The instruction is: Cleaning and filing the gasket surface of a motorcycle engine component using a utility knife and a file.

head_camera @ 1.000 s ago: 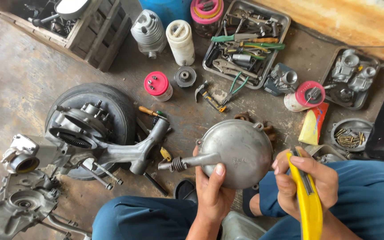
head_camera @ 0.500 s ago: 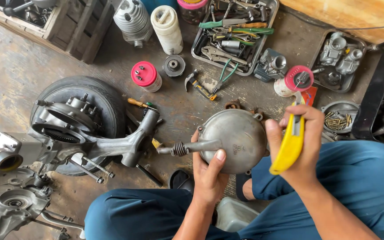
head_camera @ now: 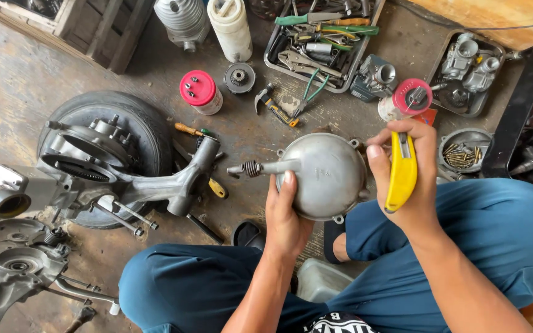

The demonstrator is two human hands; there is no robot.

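Observation:
My left hand (head_camera: 286, 217) grips a round grey metal engine cover (head_camera: 328, 174) from below; a short shaft with a spring (head_camera: 251, 168) sticks out of the cover to the left. My right hand (head_camera: 409, 165) holds a yellow utility knife (head_camera: 401, 176) upright, just right of the cover's rim. Both hands hover over my crossed legs in blue trousers (head_camera: 495, 234).
On the concrete floor lie a wheel with a swing arm (head_camera: 109, 160), a grey engine casing (head_camera: 13, 265), a red-lidded jar (head_camera: 200, 91), a tool tray (head_camera: 319, 37), a tray of carburettor parts (head_camera: 470, 68), a bowl of screws (head_camera: 464, 154) and a small screwdriver (head_camera: 189, 130).
My right hand has brought the yellow knife up and in, from beside my knee to the cover's right edge. The view has tilted slightly downwards.

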